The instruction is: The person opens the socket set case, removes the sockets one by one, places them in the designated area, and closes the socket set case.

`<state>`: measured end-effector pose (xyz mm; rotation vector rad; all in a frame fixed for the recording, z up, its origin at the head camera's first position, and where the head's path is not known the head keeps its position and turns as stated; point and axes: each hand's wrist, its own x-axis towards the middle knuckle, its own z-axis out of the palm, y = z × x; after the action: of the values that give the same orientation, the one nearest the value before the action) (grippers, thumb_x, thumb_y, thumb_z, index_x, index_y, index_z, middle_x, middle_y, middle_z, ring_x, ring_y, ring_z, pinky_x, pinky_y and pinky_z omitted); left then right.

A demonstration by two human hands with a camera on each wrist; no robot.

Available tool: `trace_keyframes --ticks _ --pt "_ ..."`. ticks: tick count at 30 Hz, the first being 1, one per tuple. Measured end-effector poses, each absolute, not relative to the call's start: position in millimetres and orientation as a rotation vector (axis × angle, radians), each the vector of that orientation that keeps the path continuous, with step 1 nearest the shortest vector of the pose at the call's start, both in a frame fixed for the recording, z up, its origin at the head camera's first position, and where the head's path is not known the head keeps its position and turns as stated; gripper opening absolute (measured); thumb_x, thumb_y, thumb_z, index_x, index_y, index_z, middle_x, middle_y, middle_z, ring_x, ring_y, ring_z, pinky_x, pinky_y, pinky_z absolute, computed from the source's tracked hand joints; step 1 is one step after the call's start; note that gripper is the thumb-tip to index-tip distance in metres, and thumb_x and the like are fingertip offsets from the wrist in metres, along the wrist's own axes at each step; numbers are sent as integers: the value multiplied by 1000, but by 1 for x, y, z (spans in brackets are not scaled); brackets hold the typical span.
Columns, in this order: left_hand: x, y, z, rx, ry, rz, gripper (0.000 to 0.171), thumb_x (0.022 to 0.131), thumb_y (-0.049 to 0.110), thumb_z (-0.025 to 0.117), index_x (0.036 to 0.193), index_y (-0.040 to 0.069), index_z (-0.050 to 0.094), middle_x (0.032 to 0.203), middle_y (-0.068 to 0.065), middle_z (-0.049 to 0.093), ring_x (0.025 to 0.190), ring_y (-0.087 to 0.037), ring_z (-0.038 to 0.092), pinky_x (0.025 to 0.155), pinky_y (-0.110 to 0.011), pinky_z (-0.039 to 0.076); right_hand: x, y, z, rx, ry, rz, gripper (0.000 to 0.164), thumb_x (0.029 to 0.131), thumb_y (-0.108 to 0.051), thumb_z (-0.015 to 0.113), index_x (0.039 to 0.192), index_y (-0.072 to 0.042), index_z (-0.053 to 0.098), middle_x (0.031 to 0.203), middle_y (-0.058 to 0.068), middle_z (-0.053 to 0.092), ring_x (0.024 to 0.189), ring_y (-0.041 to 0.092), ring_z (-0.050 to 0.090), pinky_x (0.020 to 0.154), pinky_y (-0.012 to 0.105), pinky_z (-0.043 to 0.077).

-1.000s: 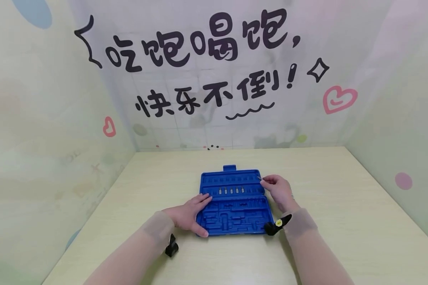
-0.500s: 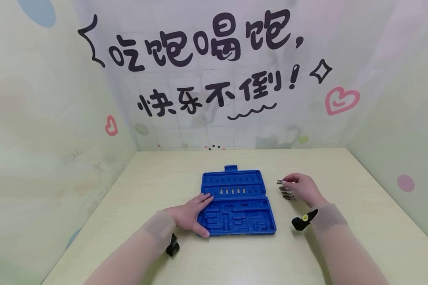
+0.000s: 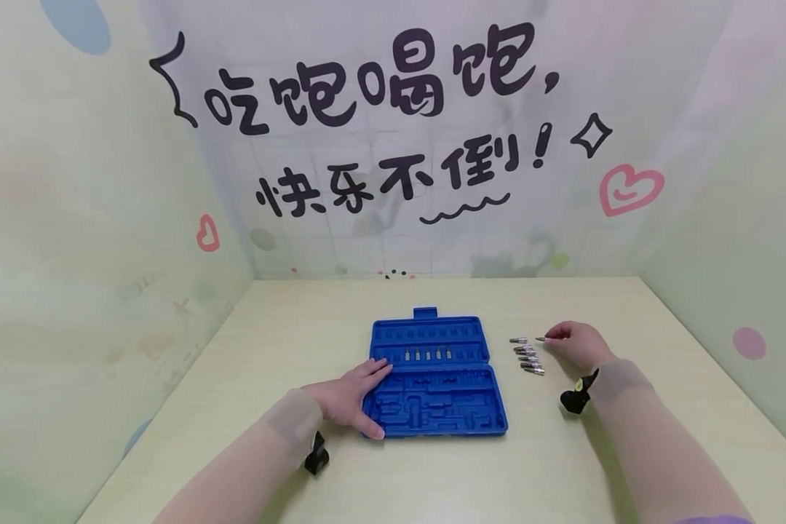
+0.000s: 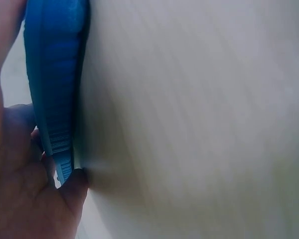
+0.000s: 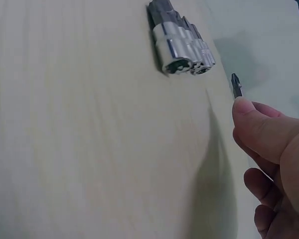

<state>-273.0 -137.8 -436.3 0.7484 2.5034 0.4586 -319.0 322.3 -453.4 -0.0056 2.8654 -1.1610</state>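
Note:
A blue plastic bit case (image 3: 439, 415) lies unfolded on the table, with several short metal bits (image 3: 428, 355) in a row in its far half. My left hand (image 3: 347, 393) rests on its left edge, fingers spread and thumb at the near left corner. In the left wrist view, that hand (image 4: 35, 199) lies along the side wall of the blue case (image 4: 55, 74). Right of the case, my right hand (image 3: 579, 343) pinches a screwdriver bit (image 3: 541, 338) between thumb and fingertips. The right wrist view shows its dark cross-shaped tip (image 5: 236, 85) pointing out past the thumb (image 5: 244, 105).
Several loose bits (image 3: 529, 362) lie in a stack-like row right of the case, one more bit (image 3: 518, 340) just behind them. The pale wooden table (image 3: 301, 313) meets a printed back wall (image 3: 367, 247) and side walls. A black wrist camera (image 3: 575, 400) sits below the right hand.
My right hand has moved right, from the case's far right edge, past the loose bits, to beyond them, with a bit in its fingers. The left hand stays on the case.

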Motion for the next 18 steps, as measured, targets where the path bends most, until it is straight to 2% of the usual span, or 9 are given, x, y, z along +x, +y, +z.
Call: trace_keyframes --ticks 9,18 --pt "-272 -137 -437 739 2496 474 115 71 59 78 156 23 11 162 2 -1 147 -24 -2 112 -54 19 -331 320 -459 -30 2904 -1033 21 90 -19 68 101 -1 68 96 12 65 93 31 56 87 50 40" --pt "-273 -138 -437 729 2494 497 115 70 58 79 156 22 11 162 1 0 147 -25 -1 112 -55 19 -335 319 -462 -20 2865 -1054 18 89 -16 68 100 -2 68 96 11 64 92 30 54 87 48 40"
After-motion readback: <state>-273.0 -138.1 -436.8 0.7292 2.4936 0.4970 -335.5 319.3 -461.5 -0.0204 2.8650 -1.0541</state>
